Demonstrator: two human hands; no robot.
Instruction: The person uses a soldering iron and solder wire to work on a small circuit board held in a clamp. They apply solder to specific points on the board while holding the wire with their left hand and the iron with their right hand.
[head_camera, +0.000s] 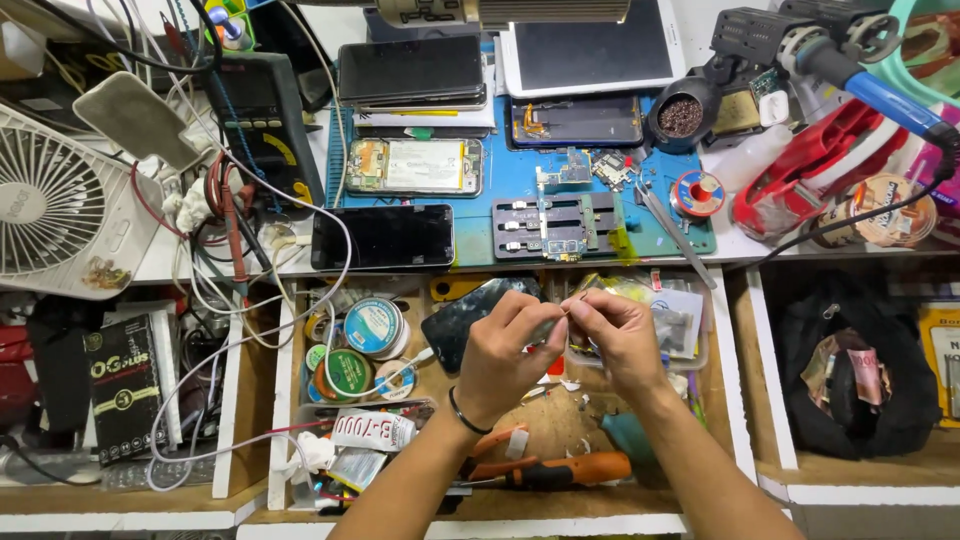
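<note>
A tiny thin part (562, 312), too small to be told, is pinched between the fingertips of the left hand (510, 355) and the right hand (620, 340). It is held up over the open drawer (500, 420), just below the blue mat (490, 180).

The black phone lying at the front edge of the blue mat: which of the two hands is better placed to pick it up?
The left hand, probably. The black phone lies up and to the left of both hands, and the right hand would have to cross over the left. Both hands pinch something small together, so neither is free.
</note>
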